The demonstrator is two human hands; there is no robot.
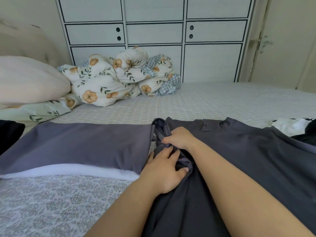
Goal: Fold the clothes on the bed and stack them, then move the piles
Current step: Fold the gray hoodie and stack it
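Observation:
A dark grey garment (248, 154) lies spread on the bed in front of me, with its collar at the far edge. My right hand (179, 136) grips a bunched fold of its left side, near a rumpled sleeve. Just below it, my left hand (164, 170) pinches the same gathered cloth, with thumb and fingers curled into it. To the left lies a folded stack: a purple-grey garment (77, 146) on top of a white one (68, 171).
A floral duvet (119, 79) is heaped at the far side of the bed (51, 202), next to a pale pillow (29, 82). A black-and-white garment (297, 129) lies at the right edge, and dark cloth (8, 134) at the left. White cabinets (153, 33) stand behind the bed.

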